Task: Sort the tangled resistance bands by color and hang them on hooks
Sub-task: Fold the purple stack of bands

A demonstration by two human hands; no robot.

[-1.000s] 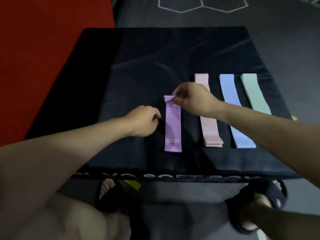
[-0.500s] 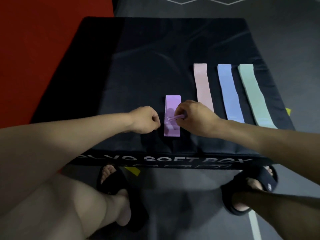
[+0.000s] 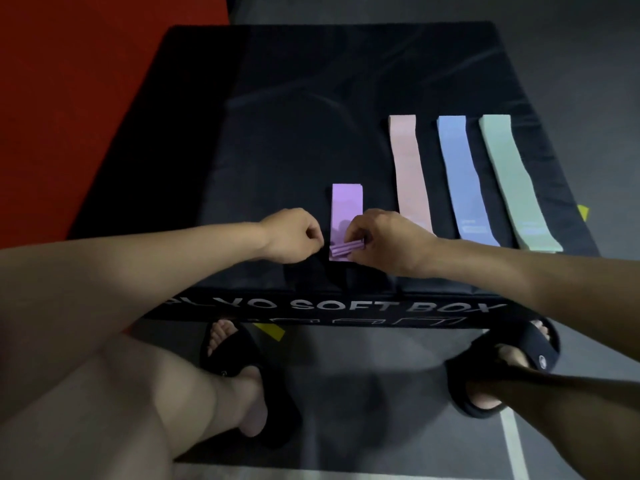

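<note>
A purple band lies folded in half on the black soft box, near its front edge. My right hand pinches the band's bunched near end against the box. My left hand sits just left of that end with curled fingers; whether it touches the band I cannot tell. To the right lie a pink band, a blue band and a green band, flat and side by side. No hooks are in view.
The box carries white lettering on its front face. A red mat covers the floor at the left. My feet in black sandals stand on grey floor under the box's front edge.
My right hand has brought the purple band's far end toward me, folding the band in half, and now holds it at the near end. My left hand stayed beside it.
</note>
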